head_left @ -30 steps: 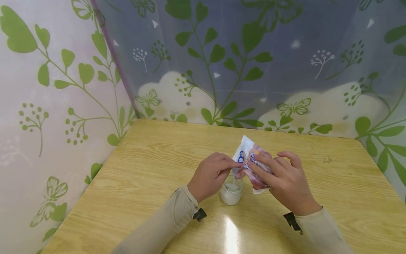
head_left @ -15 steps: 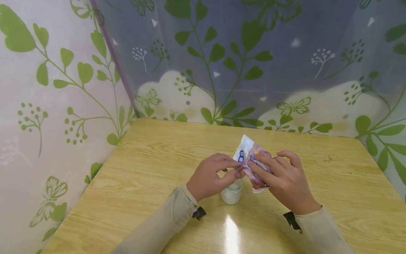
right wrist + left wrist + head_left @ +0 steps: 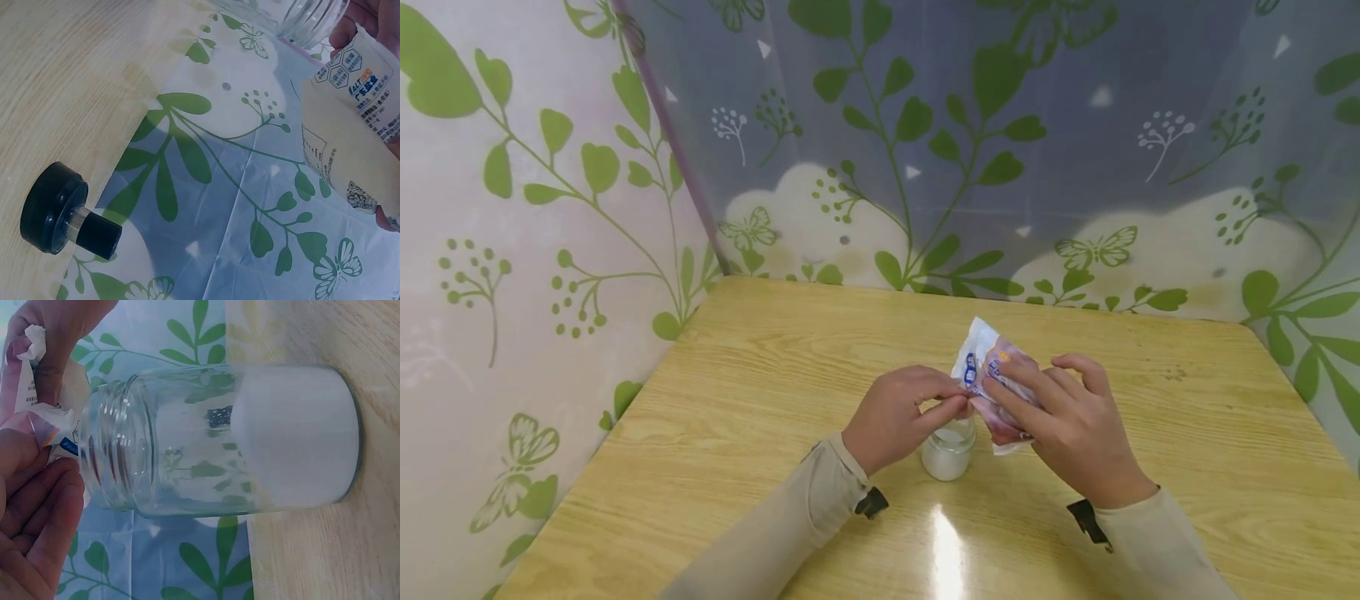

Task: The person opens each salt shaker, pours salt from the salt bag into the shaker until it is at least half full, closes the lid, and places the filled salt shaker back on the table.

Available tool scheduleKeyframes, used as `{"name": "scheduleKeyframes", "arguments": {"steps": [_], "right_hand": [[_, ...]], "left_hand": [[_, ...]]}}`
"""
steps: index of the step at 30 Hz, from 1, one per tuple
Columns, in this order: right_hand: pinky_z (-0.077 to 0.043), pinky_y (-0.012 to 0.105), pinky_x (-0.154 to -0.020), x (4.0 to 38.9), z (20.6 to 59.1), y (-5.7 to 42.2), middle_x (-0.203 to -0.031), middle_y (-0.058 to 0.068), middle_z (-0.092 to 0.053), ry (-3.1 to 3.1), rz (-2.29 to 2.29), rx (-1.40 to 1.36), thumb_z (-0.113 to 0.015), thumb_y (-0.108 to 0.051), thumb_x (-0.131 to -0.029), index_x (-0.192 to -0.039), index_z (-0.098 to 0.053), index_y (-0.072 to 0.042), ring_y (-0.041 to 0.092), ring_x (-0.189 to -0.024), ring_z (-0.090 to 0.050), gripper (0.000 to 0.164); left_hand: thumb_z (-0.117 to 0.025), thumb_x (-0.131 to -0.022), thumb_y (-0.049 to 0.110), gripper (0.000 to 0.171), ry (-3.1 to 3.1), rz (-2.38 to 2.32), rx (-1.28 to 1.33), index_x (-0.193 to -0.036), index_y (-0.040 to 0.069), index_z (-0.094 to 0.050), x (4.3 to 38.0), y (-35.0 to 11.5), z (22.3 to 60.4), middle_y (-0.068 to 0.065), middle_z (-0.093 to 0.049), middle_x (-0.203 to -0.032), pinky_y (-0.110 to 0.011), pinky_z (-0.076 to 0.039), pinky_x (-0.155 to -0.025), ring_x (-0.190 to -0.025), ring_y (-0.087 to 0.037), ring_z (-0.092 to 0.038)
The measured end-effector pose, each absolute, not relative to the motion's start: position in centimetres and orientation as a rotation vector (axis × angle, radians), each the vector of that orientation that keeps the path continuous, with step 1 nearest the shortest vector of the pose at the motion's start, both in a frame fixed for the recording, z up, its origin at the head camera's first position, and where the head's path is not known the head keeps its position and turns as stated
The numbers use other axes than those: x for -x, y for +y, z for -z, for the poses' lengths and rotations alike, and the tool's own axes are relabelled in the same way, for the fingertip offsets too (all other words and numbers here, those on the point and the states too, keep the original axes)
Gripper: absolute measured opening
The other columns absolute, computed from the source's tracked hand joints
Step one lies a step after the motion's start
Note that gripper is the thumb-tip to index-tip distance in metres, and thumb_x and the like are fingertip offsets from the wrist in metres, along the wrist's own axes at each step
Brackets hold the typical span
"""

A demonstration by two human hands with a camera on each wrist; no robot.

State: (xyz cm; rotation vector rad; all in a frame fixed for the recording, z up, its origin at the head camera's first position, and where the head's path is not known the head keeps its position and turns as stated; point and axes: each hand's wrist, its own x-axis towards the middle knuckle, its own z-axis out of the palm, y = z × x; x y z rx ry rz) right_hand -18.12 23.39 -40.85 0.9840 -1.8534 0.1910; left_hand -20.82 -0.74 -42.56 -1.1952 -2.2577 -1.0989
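A white and purple salt bag [image 3: 976, 350] is held tilted over a glass jar [image 3: 947, 460]. My right hand [image 3: 1071, 429] grips it from the right side, fingers spread across the printed front. At the bag's lower left edge, my left hand [image 3: 895, 421] pinches the plastic between thumb and forefinger. The left wrist view shows crumpled, torn-looking film [image 3: 53, 415] between the hands, right at the jar's threaded mouth. Fine white salt [image 3: 300, 437] fills roughly the lower half of the upright jar. The bag's printed back [image 3: 350, 140] shows in the right wrist view.
A black lid with a short spout [image 3: 56, 209] stands on the light wood table [image 3: 737, 375] in the right wrist view; it is hidden in the head view. Leaf-patterned curtains [image 3: 850, 217] border the table at the back and sides.
My left thumb has moved away from the bag and then come up to the forefinger at its edge. The right hand and the jar have hardly moved.
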Motion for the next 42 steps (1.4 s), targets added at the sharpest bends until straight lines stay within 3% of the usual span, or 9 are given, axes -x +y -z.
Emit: {"name": "scheduleKeyframes", "arguments": {"steps": [7,21,33,37,42], "right_hand": [[-0.043,0.053,-0.085,18.09,40.92,23.39,-0.118,0.011,-0.074,-1.858,-0.199,-0.981,-0.053,-0.034,-0.109,-0.121,-0.078,-0.013,0.032,-0.082,-0.07,0.035],[-0.043,0.053,-0.085,18.45,41.19,23.24,-0.118,0.01,-0.074,-1.835,-0.196,-0.963,-0.054,-0.031,-0.109,-0.119,-0.078,-0.014,0.031,-0.071,-0.066,0.031],[-0.046,0.052,-0.086,18.34,41.6,23.18,-0.116,0.015,-0.073,-1.952,-0.321,-0.955,-0.052,-0.047,-0.107,-0.119,-0.078,-0.01,0.034,-0.088,-0.072,0.047],[-0.052,0.052,-0.084,18.1,41.65,23.07,-0.123,0.018,-0.068,-2.045,-0.44,-0.92,-0.051,-0.052,-0.106,-0.122,-0.075,-0.006,0.037,-0.098,-0.068,0.054],[-0.058,0.047,-0.069,17.86,41.55,22.93,-0.131,0.021,-0.059,-2.141,-0.511,-0.858,-0.048,-0.053,-0.105,-0.129,-0.069,-0.004,0.031,-0.085,-0.066,0.058]], "left_hand": [[-0.073,-0.098,0.018,0.01,-2.215,1.059,1.177,-0.101,0.012,-0.081,20.72,-0.57,42.55,0.004,-0.079,-0.097,-0.02,-0.055,-0.09,-0.095,-0.01,-0.073],[-0.074,-0.098,0.02,0.013,-2.184,1.009,1.159,-0.103,0.012,-0.081,20.87,-0.66,42.62,0.003,-0.079,-0.098,-0.021,-0.055,-0.091,-0.096,-0.01,-0.073],[-0.074,-0.097,0.017,0.009,-2.188,1.03,1.135,-0.099,0.011,-0.082,20.87,-0.54,42.65,0.001,-0.079,-0.095,-0.018,-0.056,-0.086,-0.092,-0.01,-0.073],[-0.075,-0.096,0.015,0.009,-2.188,1.04,1.113,-0.099,0.01,-0.082,20.78,-0.47,42.71,0.0,-0.079,-0.096,-0.017,-0.055,-0.085,-0.09,-0.011,-0.073],[-0.076,-0.095,0.014,0.008,-2.168,1.04,1.106,-0.098,0.009,-0.081,20.87,-0.37,42.91,-0.002,-0.079,-0.096,-0.016,-0.055,-0.086,-0.089,-0.012,-0.073]]}}
